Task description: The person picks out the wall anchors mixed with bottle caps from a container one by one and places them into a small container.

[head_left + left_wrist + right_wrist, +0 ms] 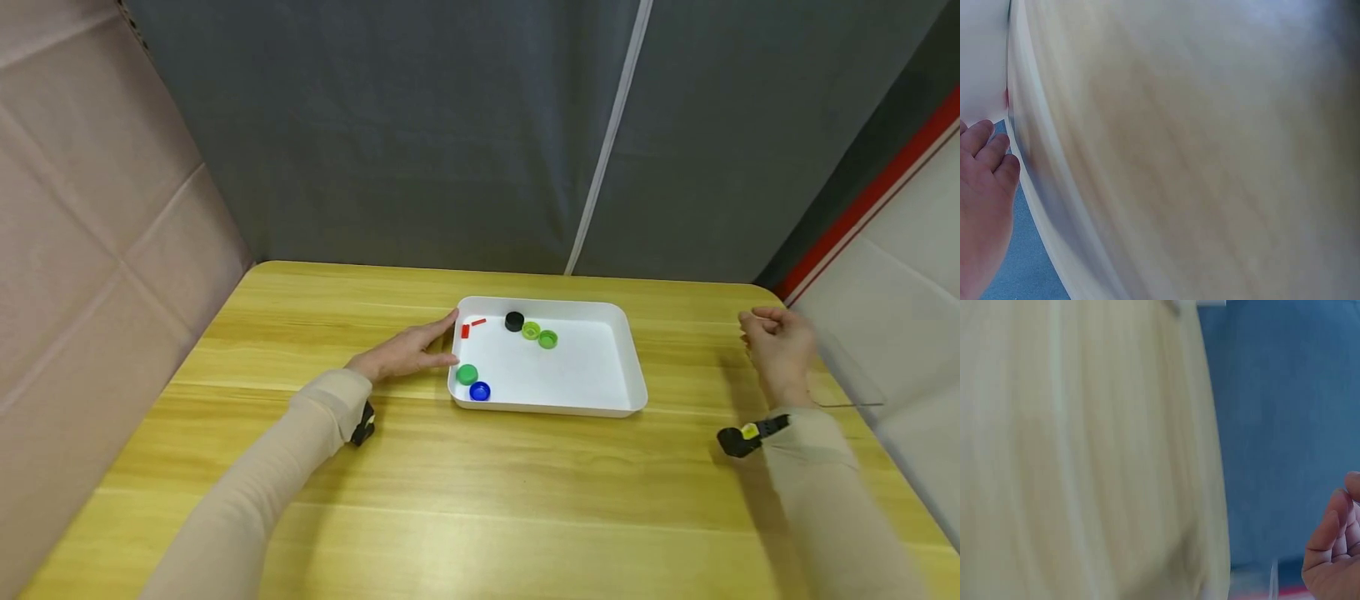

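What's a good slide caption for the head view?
Left hand by a white tray of round caps and red pieces, right hand well apart.

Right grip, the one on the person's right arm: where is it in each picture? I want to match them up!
Head: the right grip is at the right side, a little below mid-height.
Left wrist: not in it; the left grip shows at the lower left instead.
Right wrist: the right grip is in the lower right corner, cut off by the frame.
Shared landmark: the wooden table shows in all three.
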The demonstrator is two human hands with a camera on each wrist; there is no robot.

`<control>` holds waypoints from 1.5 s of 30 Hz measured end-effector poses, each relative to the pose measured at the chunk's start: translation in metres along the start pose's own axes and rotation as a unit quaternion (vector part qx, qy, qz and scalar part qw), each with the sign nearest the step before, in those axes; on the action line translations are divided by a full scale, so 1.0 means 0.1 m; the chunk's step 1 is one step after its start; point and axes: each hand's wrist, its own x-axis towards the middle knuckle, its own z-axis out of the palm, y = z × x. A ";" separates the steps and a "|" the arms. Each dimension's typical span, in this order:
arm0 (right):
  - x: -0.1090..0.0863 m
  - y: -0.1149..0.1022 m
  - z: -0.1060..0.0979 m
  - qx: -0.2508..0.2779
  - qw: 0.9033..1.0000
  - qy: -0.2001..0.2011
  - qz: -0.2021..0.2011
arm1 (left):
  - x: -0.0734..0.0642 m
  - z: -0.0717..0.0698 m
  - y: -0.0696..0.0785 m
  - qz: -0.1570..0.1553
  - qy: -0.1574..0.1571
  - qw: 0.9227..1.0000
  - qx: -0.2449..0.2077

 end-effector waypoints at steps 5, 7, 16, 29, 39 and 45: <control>-0.16 -0.22 0.48 0.036 0.999 -0.037 -0.010 | 0.01 -0.01 0.00 0.001 0.002 1.000 0.003; -0.23 -0.27 0.70 0.042 0.997 -0.059 -0.014 | 0.01 -0.02 0.01 0.001 0.003 1.000 0.004; -0.55 -0.33 1.56 0.003 0.982 -0.186 -0.023 | 0.01 -0.01 0.01 -0.004 -0.001 1.000 0.006; -0.99 -0.53 2.36 -0.027 0.961 -0.273 -0.019 | 0.02 -0.02 0.03 -0.004 -0.004 1.000 0.009; -1.16 -0.57 2.71 -0.086 0.949 -0.304 -0.011 | 0.02 -0.03 0.02 0.010 0.005 1.000 0.012; -1.19 -0.57 2.83 -0.136 0.943 -0.302 -0.026 | 0.01 -0.03 0.03 0.012 0.001 1.000 0.010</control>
